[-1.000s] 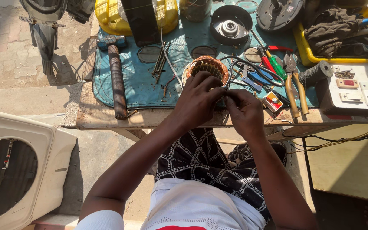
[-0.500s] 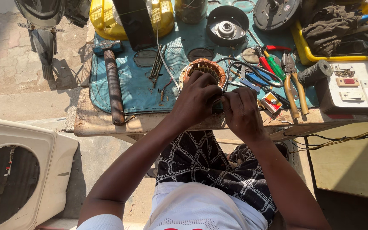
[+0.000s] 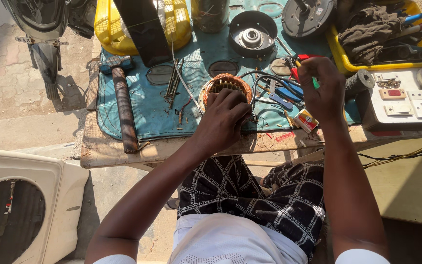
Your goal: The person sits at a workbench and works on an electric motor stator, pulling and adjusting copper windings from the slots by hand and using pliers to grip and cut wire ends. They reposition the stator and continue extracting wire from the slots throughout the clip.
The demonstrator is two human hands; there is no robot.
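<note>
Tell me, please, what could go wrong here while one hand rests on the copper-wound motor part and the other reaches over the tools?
The left hand alone steadies the motor part, so it might shift on the blue mat. The right hand hovers over crowded pliers and could knock the small box, which lies near the table edge. The hammer also lies close to that edge.
</note>
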